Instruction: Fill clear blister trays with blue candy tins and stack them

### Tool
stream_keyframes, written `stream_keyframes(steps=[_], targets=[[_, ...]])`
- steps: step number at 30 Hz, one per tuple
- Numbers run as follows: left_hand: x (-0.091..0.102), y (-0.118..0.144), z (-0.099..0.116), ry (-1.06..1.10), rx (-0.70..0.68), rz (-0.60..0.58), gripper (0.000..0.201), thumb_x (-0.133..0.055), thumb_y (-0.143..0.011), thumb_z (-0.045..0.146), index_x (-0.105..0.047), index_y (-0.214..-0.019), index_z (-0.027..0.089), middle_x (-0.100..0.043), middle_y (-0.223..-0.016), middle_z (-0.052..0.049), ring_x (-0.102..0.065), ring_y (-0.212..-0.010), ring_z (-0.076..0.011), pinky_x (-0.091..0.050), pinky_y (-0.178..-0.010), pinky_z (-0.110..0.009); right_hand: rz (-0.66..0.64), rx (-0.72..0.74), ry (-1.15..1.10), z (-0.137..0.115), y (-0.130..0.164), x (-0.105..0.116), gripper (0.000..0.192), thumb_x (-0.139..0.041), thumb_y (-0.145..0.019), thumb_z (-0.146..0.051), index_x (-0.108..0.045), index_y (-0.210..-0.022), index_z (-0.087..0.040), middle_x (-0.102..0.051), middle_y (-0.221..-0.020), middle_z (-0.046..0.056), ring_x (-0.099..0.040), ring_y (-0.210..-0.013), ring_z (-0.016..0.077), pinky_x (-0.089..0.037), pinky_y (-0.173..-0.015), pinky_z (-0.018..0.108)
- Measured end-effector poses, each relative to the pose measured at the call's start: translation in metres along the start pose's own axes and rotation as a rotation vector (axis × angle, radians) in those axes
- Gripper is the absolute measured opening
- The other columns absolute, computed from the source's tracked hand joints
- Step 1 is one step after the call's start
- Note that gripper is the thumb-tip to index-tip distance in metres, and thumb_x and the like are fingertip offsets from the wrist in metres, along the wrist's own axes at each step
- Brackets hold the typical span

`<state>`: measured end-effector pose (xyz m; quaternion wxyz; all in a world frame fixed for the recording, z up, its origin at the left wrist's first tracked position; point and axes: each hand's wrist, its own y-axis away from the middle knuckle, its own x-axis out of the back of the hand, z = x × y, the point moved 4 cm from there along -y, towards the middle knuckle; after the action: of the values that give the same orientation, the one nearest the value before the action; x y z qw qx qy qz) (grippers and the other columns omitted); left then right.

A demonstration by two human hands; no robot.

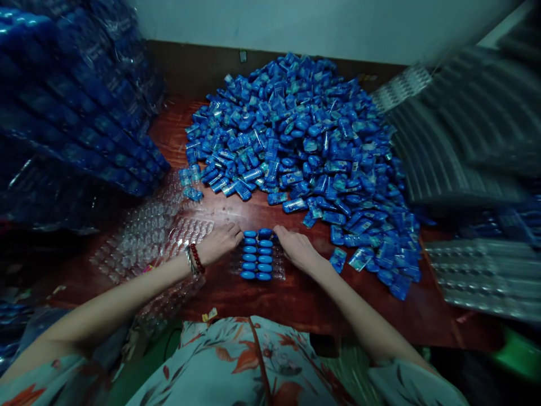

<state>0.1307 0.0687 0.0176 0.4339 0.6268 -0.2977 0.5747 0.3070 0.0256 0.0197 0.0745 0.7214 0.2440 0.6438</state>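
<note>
Between my hands on the table lies a clear plastic blister tray (279,269), with two columns of blue oval packets (249,257) set in its middle. My left hand (220,243) is at the tray's upper left edge, fingers drawn together on it. A bracelet of red beads and a silver band circle that wrist. My right hand (298,249) is closed at the upper right, its fingertips at the end of a darker blue packet (265,232) at the top of the right column. The undersides of the fingers are hidden.
A large heap of blue packets (291,129) covers the table's back and right. Clear blister trays (146,239) are spread at the left. Tall stacks of filled blue packs (76,101) stand at the far left. Stacked clear trays (456,152) rise at the right, beside the wooden table (220,207).
</note>
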Motion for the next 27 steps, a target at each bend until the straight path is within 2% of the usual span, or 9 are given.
stream_keyframes(steps=[4, 7, 11, 17, 19, 22, 25, 27], targets=[[-0.003, -0.002, 0.002, 0.004, -0.021, -0.02, 0.016, -0.04, -0.085, 0.006, -0.053, -0.093, 0.011, -0.058, -0.093, -0.012, -0.054, -0.088, -0.0227, -0.046, -0.075, -0.035, 0.004, -0.049, -0.044, 0.003, 0.001, -0.003, 0.034, -0.038, -0.08, -0.004, -0.037, -0.111, -0.016, -0.062, -0.099, 0.011, -0.062, -0.089, 0.0229, -0.038, -0.066, 0.028], [-0.007, 0.001, -0.003, 0.067, 0.018, 0.036, 0.02, -0.038, -0.084, 0.004, -0.052, -0.097, 0.012, -0.058, -0.095, -0.011, -0.054, -0.09, -0.0219, -0.047, -0.077, -0.035, -0.02, -0.044, -0.03, -0.001, 0.002, -0.005, 0.032, -0.04, -0.079, -0.004, -0.038, -0.109, -0.016, -0.063, -0.097, 0.011, -0.062, -0.091, 0.024, -0.039, -0.067, 0.029], [-0.008, 0.003, -0.008, 0.157, 0.099, 0.126, 0.021, -0.038, -0.082, 0.002, -0.05, -0.093, 0.015, -0.058, -0.09, -0.008, -0.054, -0.086, -0.0194, -0.047, -0.077, -0.032, -0.012, -0.031, 0.054, -0.009, 0.0, -0.007, 0.035, -0.043, -0.08, -0.005, -0.037, -0.112, -0.016, -0.06, -0.105, 0.014, -0.062, -0.091, 0.0242, -0.042, -0.069, 0.029], [-0.006, -0.001, -0.012, 0.205, 0.087, 0.134, 0.019, -0.045, -0.079, 0.002, -0.052, -0.09, 0.015, -0.058, -0.09, -0.008, -0.055, -0.081, -0.0188, -0.045, -0.071, -0.03, 0.042, 0.005, 0.101, -0.013, 0.0, -0.004, 0.031, -0.039, -0.083, -0.004, -0.041, -0.112, -0.016, -0.06, -0.104, 0.012, -0.063, -0.088, 0.0219, -0.043, -0.068, 0.028], [-0.002, -0.002, -0.021, 0.281, 0.011, 0.143, 0.01, -0.053, -0.08, 0.012, -0.054, -0.089, 0.015, -0.059, -0.091, -0.008, -0.055, -0.082, -0.0191, -0.045, -0.072, -0.029, 0.069, 0.021, 0.043, -0.008, 0.002, -0.004, 0.031, -0.041, -0.082, -0.004, -0.043, -0.111, -0.017, -0.06, -0.104, 0.011, -0.062, -0.091, 0.021, -0.042, -0.07, 0.027], [0.008, -0.007, -0.047, 0.484, -0.04, 0.244, 0.02, -0.057, -0.082, 0.032, -0.057, -0.094, 0.015, -0.061, -0.092, -0.007, -0.056, -0.084, -0.0187, -0.045, -0.074, -0.029, 0.159, 0.069, -0.13, 0.002, 0.006, -0.01, 0.029, -0.045, -0.083, -0.01, -0.045, -0.112, -0.018, -0.059, -0.106, 0.009, -0.059, -0.095, 0.0192, -0.041, -0.074, 0.027], [0.009, -0.021, -0.08, 0.534, 0.145, 0.388, 0.025, -0.044, -0.089, 0.033, -0.055, -0.103, 0.015, -0.06, -0.094, -0.007, -0.056, -0.08, -0.0171, -0.045, -0.072, -0.028, 0.3, 0.104, -0.321, 0.011, 0.011, -0.017, 0.031, -0.045, -0.086, -0.014, -0.044, -0.116, -0.019, -0.057, -0.109, 0.007, -0.056, -0.098, 0.0167, -0.041, -0.078, 0.027], [0.004, -0.035, -0.094, 0.385, 0.251, 0.409, 0.026, -0.044, -0.088, 0.027, -0.054, -0.108, 0.013, -0.058, -0.101, -0.011, -0.055, -0.087, -0.0201, -0.044, -0.075, -0.031, 0.336, 0.1, -0.367, 0.013, 0.012, -0.021, 0.027, -0.042, -0.087, -0.014, -0.048, -0.113, -0.019, -0.058, -0.106, 0.006, -0.055, -0.097, 0.0155, -0.04, -0.079, 0.026]])
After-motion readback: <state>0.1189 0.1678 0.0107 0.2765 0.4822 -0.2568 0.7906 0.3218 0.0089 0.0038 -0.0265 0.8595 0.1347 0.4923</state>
